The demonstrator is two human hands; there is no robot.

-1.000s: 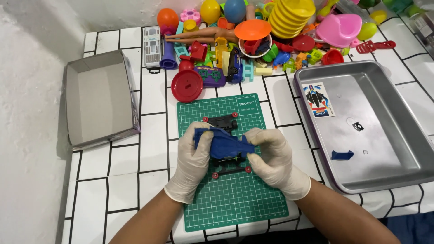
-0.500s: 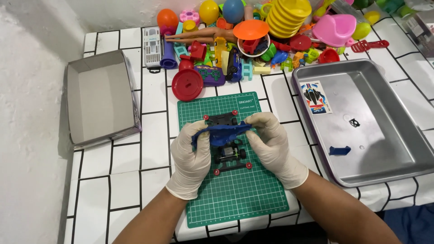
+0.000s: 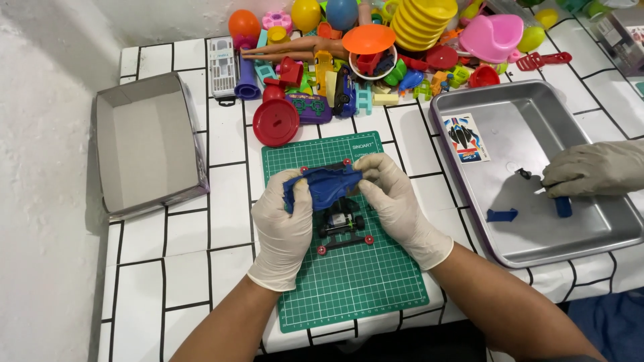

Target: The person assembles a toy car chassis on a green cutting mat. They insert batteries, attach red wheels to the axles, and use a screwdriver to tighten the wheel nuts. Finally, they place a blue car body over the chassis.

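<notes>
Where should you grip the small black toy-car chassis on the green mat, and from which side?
Judging by its pose, grip the black chassis across its long flanks, between the wheels, coming from above. The blue body shell held by both gloved hands covers its far end, so only the near half is free.

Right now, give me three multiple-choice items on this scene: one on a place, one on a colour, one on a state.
1. Where does the black toy car chassis lie?
A. in the metal tray
B. on the green cutting mat
C. in the cardboard box

2. What colour is the car body shell held in both hands?
A. blue
B. yellow
C. pink

3. What is the state of the grey cardboard box at the left?
A. shut with a lid
B. full of toys
C. open and empty

Answers: 1 B, the chassis sits on the mat below the shell. 2 A, the left hand and right hand grip a blue shell. 3 C, its bare inside shows.
</notes>
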